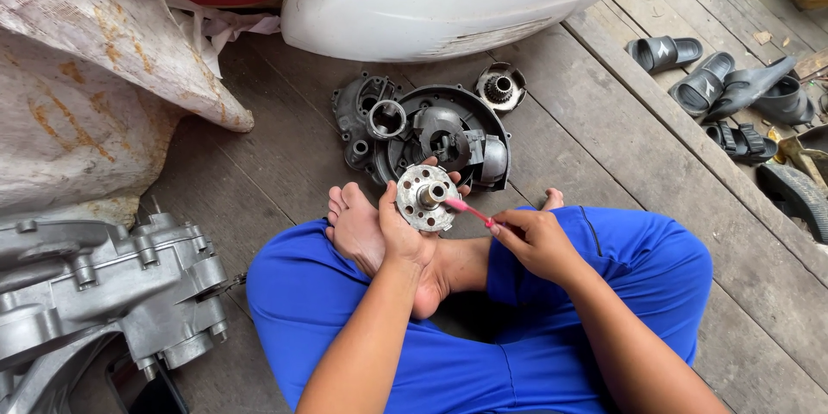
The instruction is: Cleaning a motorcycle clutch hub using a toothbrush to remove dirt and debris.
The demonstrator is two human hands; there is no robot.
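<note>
The left hand (398, 237) is clamped around a round, drilled, grey metal hub disc (426, 197), held above the crossed feet, just near of the dark engine cover parts (435, 134) on the plank floor (604, 164). The right hand (535, 241) pinches a pink-handled brush (470, 210), its tip at the disc's central boss. Pressing hard could tip the disc from the grip onto the feet. The disc looks dull, scuffed and ringed with holes.

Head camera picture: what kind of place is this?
Probably a home workshop for motorbike repair, set on a wooden plank floor. Dark engine parts lie spread out, a grey engine case sits nearby, and sandals wait at the edge.
</note>
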